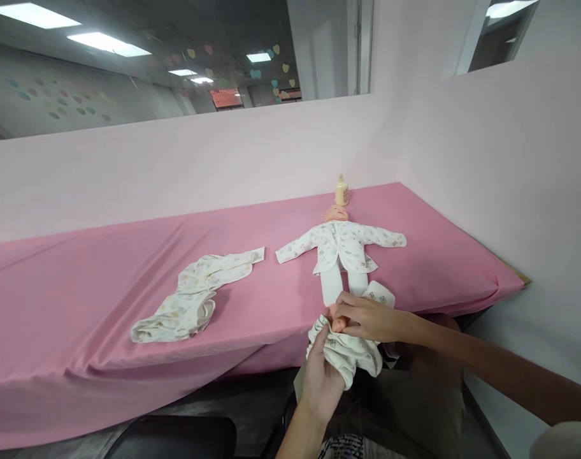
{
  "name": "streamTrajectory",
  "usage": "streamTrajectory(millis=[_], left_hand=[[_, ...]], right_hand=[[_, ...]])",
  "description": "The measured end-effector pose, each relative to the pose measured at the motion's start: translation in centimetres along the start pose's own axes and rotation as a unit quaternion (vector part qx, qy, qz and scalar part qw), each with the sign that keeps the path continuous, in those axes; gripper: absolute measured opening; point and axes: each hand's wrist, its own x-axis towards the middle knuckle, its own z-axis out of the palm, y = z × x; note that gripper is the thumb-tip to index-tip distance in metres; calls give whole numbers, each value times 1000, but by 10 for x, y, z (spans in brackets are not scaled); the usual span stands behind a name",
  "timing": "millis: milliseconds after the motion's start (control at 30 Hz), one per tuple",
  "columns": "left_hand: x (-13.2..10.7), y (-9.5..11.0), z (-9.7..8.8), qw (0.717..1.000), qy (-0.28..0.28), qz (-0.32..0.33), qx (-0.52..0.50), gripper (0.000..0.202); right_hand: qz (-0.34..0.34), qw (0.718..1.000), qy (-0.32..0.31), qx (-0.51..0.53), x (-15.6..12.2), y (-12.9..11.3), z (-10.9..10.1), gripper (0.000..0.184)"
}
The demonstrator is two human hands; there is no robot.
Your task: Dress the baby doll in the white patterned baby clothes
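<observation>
A baby doll [337, 214] lies on its back on the pink-covered table, its feet toward me, dressed in a white patterned jacket [341, 245]. My left hand [322, 373] is closed on bunched white patterned baby pants [350, 354] at the table's front edge. The gathered cloth surrounds the doll's foot [339, 324]. My right hand [367, 317] has its fingers curled around that foot, thumb and fingertips against it. One part of the pants [379, 293] lies on the table beside the doll's other leg, whose foot I cannot see.
Another set of patterned baby clothes [190, 296] lies crumpled to the left on the pink cloth [104, 287]. A cream bottle [341, 191] stands behind the doll's head by the wall. Dark chair [171, 438] below the table's front edge. Walls border the back and right.
</observation>
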Motion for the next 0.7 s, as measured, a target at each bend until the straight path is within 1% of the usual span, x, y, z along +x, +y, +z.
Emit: streamTrajectory(millis=[67,133,200,267,367,433,533,633,700], left_hand=[[-5,3,6,999,-39,-12,-17,17],[-9,5,11,998,-57,-6,-24,22],[-13,7,13,998,-56,7,-17,26],[-15,8,14,999,-52,15,-1,28],[-15,8,17,999,-50,18,10,30],[-14,7,19,998,-52,23,10,30],[-10,5,20,998,-63,15,26,30],[-6,3,19,996,-65,17,60,33],[-5,2,16,996,-45,31,75,34]], right_hand=[[7,1000,14,24,0,-4,-2,18],[5,1000,26,13,0,-7,-4,20],[-4,1000,25,-6,0,-9,-5,22],[-21,1000,13,-2,0,-10,-5,25],[-33,997,-16,63,0,-14,-8,28],[2,991,-43,124,2,-18,-10,29],[81,974,-69,199,6,-25,-9,37],[144,967,-60,201,10,-31,0,34],[166,969,-40,179,11,-35,9,35]])
